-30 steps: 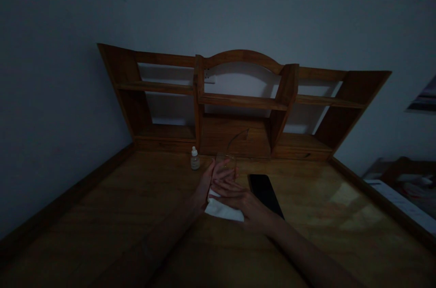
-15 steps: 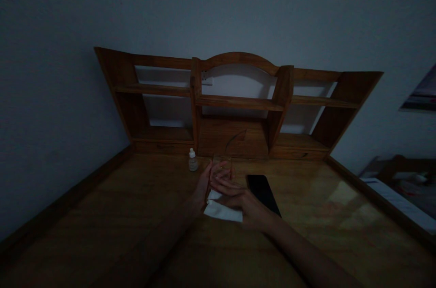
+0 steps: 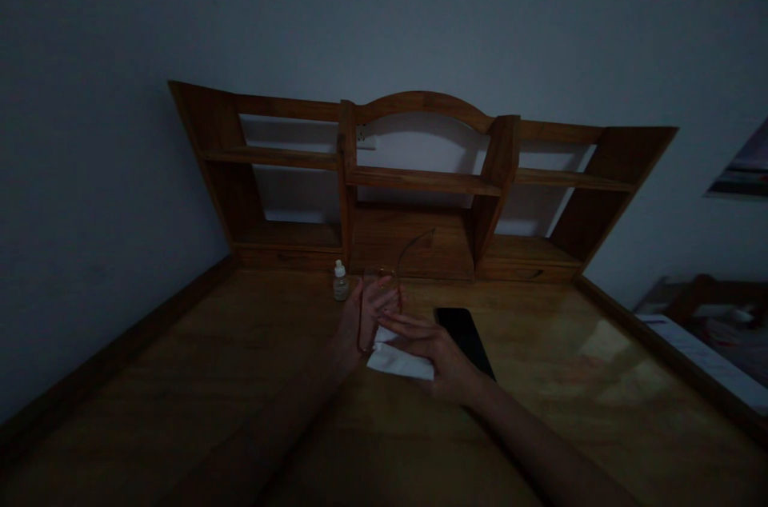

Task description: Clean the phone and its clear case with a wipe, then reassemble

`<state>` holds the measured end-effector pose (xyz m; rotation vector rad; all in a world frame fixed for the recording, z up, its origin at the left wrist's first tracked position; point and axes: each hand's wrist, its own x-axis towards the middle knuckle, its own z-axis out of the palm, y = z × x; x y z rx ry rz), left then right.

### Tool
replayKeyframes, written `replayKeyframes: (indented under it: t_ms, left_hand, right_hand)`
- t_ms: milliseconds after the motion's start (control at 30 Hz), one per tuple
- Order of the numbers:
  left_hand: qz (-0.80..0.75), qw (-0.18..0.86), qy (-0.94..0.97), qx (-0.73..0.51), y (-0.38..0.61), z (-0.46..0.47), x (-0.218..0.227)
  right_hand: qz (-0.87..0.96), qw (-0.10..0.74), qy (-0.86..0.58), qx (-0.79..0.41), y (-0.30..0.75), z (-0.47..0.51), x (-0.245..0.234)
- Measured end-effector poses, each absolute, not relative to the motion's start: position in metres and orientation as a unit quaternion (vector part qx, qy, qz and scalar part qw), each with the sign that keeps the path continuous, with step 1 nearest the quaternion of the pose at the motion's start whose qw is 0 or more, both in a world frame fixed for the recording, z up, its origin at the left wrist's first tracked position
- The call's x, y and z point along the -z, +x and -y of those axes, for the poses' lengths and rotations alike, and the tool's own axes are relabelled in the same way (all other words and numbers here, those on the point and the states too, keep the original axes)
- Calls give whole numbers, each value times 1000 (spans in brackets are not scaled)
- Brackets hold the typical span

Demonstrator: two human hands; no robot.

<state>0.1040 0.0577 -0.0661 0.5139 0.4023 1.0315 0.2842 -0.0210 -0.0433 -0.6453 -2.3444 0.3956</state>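
A pair of eyeglasses point(image 3: 415, 241) is in my left hand point(image 3: 353, 331), whose fingers lie behind the clear lens and around the frame. One thin temple arm sticks up and away to the right. My right hand point(image 3: 444, 359) pinches a folded white cloth point(image 3: 401, 364), perhaps a tissue, and its fingertips are at the near part of the glasses. The cloth hangs below the fingers, toward me. Dim light makes it hard to see exactly where cloth and lens touch.
A small dropper bottle point(image 3: 340, 281) with a white top stands left of my hands. A black phone point(image 3: 465, 341) lies to the right, partly behind my right forearm. At the back of the wooden table point(image 3: 210, 363) rises a wooden shelf unit point(image 3: 420, 184) against the wall.
My right hand and the cloth have moved slightly right and up. My left hand has shifted a little left with the glasses turned, so more of the frame and temple arm shows.
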Motion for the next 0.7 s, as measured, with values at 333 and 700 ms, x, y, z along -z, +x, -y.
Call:
replayKeyframes:
  t_ms: [333,700]
  left_hand:
    - [-177,833,218,-477,95,-68,76]
    - [-189,834,225,-467,92,-71,81]
  right_hand:
    - [878,389,-259,-102,285,18,53]
    - [870,388,-299,-67,283,17,55]
